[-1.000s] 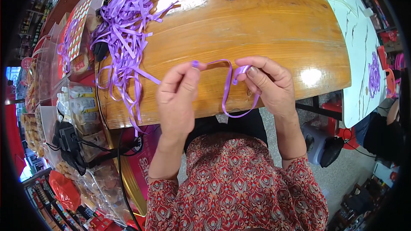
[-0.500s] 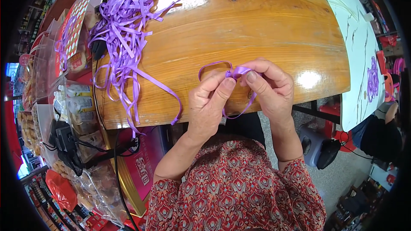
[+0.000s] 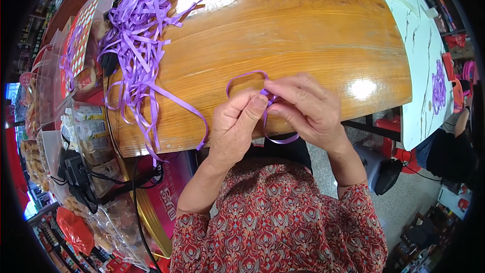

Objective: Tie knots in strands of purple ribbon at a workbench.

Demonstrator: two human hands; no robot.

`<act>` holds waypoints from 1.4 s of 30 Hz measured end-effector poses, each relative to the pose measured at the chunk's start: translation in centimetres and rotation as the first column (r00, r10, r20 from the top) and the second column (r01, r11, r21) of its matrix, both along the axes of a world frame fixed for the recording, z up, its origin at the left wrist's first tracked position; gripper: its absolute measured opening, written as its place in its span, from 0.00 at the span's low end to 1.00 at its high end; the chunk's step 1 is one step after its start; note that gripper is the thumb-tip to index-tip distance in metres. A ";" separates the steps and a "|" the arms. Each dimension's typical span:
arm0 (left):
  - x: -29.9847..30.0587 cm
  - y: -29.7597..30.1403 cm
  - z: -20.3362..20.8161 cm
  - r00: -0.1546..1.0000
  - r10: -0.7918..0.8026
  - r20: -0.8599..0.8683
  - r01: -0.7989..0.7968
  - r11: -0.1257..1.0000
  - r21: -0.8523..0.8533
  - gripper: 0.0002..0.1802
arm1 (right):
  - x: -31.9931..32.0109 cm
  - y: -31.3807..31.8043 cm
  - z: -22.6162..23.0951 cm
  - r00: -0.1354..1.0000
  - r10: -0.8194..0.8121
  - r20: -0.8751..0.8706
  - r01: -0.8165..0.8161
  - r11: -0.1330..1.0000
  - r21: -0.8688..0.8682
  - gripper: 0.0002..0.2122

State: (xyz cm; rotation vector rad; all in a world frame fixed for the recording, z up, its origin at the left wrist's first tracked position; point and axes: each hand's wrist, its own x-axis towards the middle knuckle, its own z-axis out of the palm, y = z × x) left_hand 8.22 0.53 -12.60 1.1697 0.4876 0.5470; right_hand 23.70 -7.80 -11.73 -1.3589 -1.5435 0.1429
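Over the near edge of the wooden table (image 3: pixel 303 30), my left hand (image 3: pixel 233 129) pinches a narrow purple ribbon (image 3: pixel 283 140) between thumb and forefinger. A small bunched knot of it shows just past the thumb tip. One loop of the ribbon arcs above my left hand, and another part hangs below, between both hands. My right hand (image 3: pixel 312 111) is curled in close from the other side, its forefinger at the knot and its thumb lower down by the ribbon. The exact grip there is partly hidden by the fingers. To the left lies a large tangled pile of purple ribbons (image 3: pixel 139 30).
From the pile, loose ribbon ends trail to the near table edge. A white marble-patterned table (image 3: pixel 417 71) adjoins at the right, with a small purple ribbon bundle (image 3: pixel 438 88) on it. Packaged goods (image 3: pixel 91 126) and a black device with cables (image 3: pixel 76 174) stand at the left.
My right hand's fingertips have moved left to the knot, and the flat ribbon loop they held has gone from between them. My left hand keeps its pinch. The view has shifted slightly.
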 end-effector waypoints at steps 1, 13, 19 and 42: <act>0.0 0.0 -0.2 1.000 0.004 -0.025 -0.004 1.000 0.003 0.14 | -0.1 -0.1 -0.2 1.000 -0.027 -0.006 0.027 1.000 0.013 0.17; 0.2 0.0 -0.2 0.969 0.236 -0.067 -0.204 0.927 0.315 0.10 | -0.4 -0.6 -0.4 0.954 -0.043 -0.298 0.017 0.996 -0.091 0.07; 0.0 -0.1 -0.4 0.975 0.218 -0.043 -0.193 0.926 0.325 0.08 | -0.6 -1.1 -1.8 0.821 0.014 -0.570 -0.103 0.987 -0.124 0.07; -0.9 0.4 -0.2 0.974 0.227 -0.008 -0.156 0.692 0.705 0.09 | -0.9 -0.3 -0.7 0.957 0.008 -0.289 -0.013 1.000 -0.015 0.09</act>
